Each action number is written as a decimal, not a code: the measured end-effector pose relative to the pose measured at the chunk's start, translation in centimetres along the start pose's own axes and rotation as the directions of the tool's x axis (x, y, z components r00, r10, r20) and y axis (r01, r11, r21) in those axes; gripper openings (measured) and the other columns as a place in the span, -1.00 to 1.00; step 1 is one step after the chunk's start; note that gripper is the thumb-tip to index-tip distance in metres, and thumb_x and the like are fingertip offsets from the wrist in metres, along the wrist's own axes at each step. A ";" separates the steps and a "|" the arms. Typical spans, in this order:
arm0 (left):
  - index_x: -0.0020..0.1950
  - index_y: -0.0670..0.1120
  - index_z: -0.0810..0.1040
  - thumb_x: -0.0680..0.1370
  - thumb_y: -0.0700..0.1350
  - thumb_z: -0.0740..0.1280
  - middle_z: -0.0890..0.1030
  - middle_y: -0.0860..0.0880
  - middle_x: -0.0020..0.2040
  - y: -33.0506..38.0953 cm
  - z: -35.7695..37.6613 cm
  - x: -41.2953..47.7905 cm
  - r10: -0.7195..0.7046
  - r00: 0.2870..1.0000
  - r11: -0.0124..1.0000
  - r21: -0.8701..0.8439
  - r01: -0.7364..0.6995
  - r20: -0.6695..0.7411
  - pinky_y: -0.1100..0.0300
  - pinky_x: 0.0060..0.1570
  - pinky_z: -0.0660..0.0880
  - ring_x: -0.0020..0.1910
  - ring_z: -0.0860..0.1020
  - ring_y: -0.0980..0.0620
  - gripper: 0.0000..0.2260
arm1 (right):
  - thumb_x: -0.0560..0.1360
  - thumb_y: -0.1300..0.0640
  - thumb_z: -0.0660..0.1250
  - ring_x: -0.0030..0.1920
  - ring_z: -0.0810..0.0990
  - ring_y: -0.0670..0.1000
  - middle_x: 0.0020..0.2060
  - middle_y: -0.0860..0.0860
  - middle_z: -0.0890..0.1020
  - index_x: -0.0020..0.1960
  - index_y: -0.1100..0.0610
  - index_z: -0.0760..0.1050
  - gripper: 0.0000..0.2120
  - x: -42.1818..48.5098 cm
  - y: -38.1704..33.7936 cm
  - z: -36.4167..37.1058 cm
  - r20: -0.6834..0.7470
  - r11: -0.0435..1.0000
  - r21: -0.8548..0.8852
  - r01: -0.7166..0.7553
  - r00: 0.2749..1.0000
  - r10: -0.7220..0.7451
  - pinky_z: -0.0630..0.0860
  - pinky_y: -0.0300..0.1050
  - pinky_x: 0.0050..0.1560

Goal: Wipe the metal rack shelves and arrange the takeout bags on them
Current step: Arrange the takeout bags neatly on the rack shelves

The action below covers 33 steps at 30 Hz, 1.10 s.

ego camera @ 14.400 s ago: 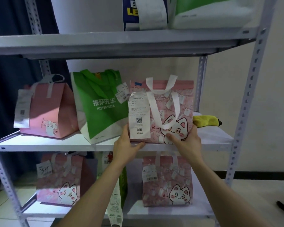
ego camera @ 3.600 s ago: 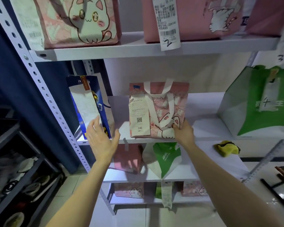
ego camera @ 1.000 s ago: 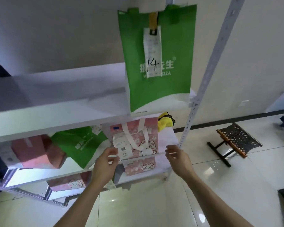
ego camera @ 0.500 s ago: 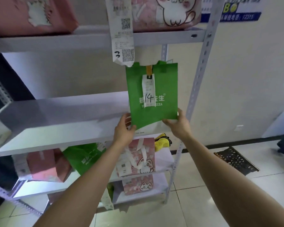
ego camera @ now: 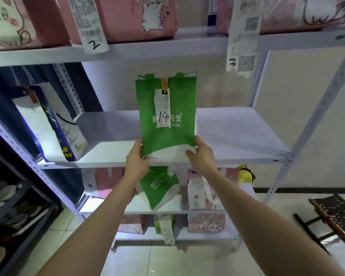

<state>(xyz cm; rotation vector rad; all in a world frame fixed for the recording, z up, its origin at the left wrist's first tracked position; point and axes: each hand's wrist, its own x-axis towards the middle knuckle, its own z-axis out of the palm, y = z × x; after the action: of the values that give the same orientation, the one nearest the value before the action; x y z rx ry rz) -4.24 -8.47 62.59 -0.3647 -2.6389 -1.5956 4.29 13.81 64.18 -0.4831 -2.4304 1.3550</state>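
Head view: both sets of fingers are curled round the bottom corners of the green takeout bag [ego camera: 167, 120], left hand [ego camera: 136, 159] pinching the lower left corner, right hand [ego camera: 200, 156] gripping the lower right, thumbs on the front face. Neither hand is spread; each is clamped on the bag's base. The bag stands upright at the front edge of the middle shelf [ego camera: 237, 134], roughly centred, with a receipt [ego camera: 162, 108] marked 14 hanging down its face. It seems to be the arranging step, with this bag being set in place on a shelf that is otherwise mostly bare. Next would likely be seating the base flat, squaring it to the shelf edge and letting go without tipping it, since it is tall and thin. Further out, a blue and white bag [ego camera: 50, 124] stands at the left end of the same shelf, pink bags [ego camera: 137, 16] sit above, and a yellow cloth [ego camera: 246, 174] lies on the shelf below.
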 end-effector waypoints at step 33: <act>0.36 -0.02 0.61 0.68 -0.28 0.39 0.72 0.04 0.22 -19.3 -16.5 -1.8 0.029 0.969 0.992 0.110 -0.057 0.245 0.06 0.25 0.65 0.18 0.70 0.09 -0.71 | 0.64 0.16 0.34 0.01 0.64 -0.17 0.11 -0.13 0.67 0.28 -0.02 0.60 -0.76 -8.5 -0.8 16.8 -0.162 0.982 -0.129 -0.140 0.980 0.118 0.62 -0.12 0.14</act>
<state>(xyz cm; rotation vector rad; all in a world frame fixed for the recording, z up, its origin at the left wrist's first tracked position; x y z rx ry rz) -8.16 -31.85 53.29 -0.6458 -2.8616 -1.4614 4.57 -2.98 55.53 -0.7639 -2.4119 1.1535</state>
